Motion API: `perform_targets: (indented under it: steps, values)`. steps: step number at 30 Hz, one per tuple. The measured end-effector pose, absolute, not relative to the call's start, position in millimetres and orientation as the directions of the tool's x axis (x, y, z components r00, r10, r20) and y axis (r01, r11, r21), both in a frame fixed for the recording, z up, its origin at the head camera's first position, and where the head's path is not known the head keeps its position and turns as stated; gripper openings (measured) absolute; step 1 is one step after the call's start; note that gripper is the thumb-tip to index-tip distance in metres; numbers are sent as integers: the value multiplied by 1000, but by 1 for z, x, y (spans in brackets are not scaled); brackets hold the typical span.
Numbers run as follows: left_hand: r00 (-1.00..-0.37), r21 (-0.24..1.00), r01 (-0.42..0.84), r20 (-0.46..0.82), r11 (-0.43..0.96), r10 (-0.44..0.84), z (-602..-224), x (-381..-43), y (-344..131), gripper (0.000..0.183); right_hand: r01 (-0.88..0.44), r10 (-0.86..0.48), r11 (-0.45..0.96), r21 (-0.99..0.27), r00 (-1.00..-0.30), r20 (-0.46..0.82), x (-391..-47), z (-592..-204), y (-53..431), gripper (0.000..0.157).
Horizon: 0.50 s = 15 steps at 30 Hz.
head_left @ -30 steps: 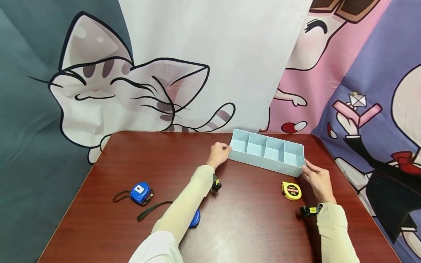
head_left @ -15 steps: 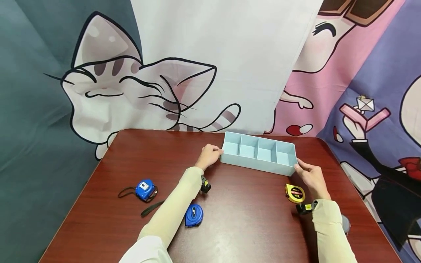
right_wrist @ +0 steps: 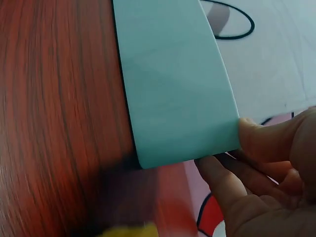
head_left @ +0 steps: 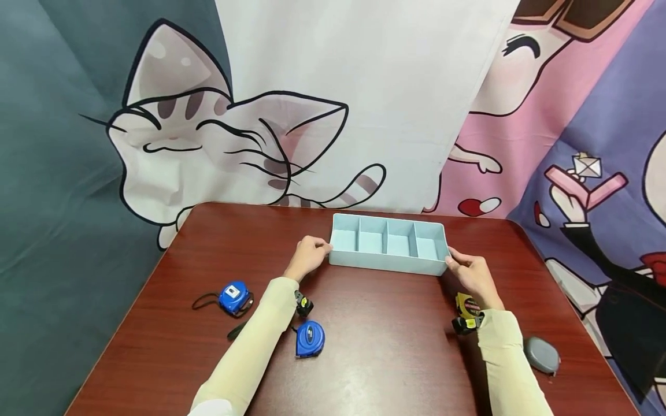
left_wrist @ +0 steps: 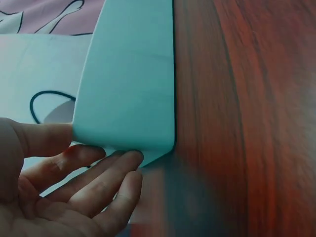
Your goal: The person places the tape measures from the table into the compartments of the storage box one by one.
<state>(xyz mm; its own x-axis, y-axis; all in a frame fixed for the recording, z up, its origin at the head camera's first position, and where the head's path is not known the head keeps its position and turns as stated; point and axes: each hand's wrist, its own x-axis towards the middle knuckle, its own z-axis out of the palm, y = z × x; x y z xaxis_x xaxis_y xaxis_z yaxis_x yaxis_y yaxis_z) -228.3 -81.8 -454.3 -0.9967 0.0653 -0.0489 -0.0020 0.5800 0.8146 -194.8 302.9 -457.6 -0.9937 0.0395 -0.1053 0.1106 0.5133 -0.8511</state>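
A light blue divided organizer box (head_left: 385, 262) lies near the table's back edge, its row of compartments bare inside. At its left end my left hand (head_left: 307, 257) grips the box. My right hand (head_left: 474, 280) holds the right end. In the left wrist view the thumb of the left hand (left_wrist: 84, 192) is at the box's upper edge, its other fingers against the end wall. The right wrist view shows the right hand (right_wrist: 266, 177) with its thumb at the rim corner and fingertips at the end wall.
A blue tape measure (head_left: 233, 294) with a strap lies at the left. Another blue tape measure (head_left: 310, 339) sits beside my left forearm. My right wrist partly covers a yellow tape measure (head_left: 466, 306). A grey rounded case (head_left: 542, 355) lies right of my right forearm on the table (head_left: 374, 370).
Both hands have moved left with the organizer box, which now lies straighter along the table's back edge. The grey case has come into view; the yellow tape measure is now partly covered.
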Motion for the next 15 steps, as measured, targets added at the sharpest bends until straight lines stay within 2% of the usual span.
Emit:
perform_targets:
  steps: [7, 15]
  values:
    - [-996, 830, -34, -74, 557, 50, -456, -210, -106, 20, 107, -5, 456, -884, -993, -122, -192, -460, 282, 49]
    - [-982, 944, -178, -188, 277, 10, -460, -185, -132, 20, 103, -46, 340, -935, -991, -125, -186, -462, 256, 47]
